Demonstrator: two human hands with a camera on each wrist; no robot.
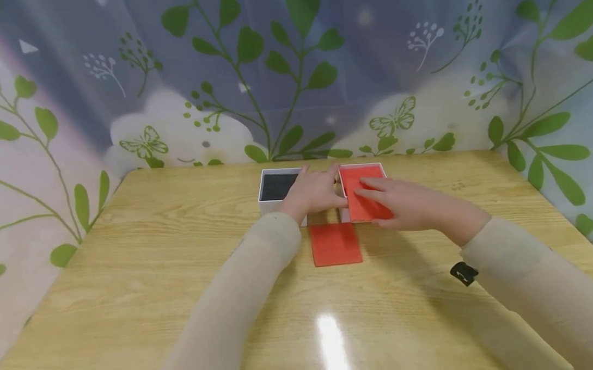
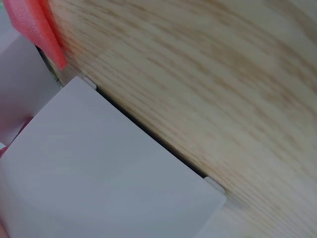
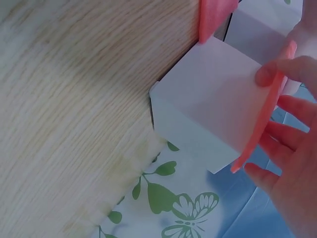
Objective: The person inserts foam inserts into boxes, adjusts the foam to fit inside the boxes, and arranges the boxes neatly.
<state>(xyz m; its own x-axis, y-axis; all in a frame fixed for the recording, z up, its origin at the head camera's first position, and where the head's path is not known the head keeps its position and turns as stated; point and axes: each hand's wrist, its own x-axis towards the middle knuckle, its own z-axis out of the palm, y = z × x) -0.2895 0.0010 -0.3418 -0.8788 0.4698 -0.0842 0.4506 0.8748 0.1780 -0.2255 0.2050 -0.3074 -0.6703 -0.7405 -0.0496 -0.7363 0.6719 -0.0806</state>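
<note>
Two white boxes stand side by side on a wooden table. Black foam lines the left box (image 1: 270, 206). Over the right box (image 3: 198, 114) lies a red foam sheet (image 1: 356, 191), tilted toward its front edge. My right hand (image 1: 407, 203) pinches this sheet, the thumb at one edge and several fingers spread across its face. Between the boxes reaches my left hand (image 1: 312, 191), its thumb and fingers spread along the right box's left side; some fingertips are hidden. A second red foam sheet (image 1: 335, 244) is on the table in front of the gap.
The wooden table (image 1: 182, 287) extends around the boxes. Behind it hangs a curtain (image 1: 292, 71) printed with green leaves and butterflies. A small black device (image 1: 463, 273) shows beside the right sleeve.
</note>
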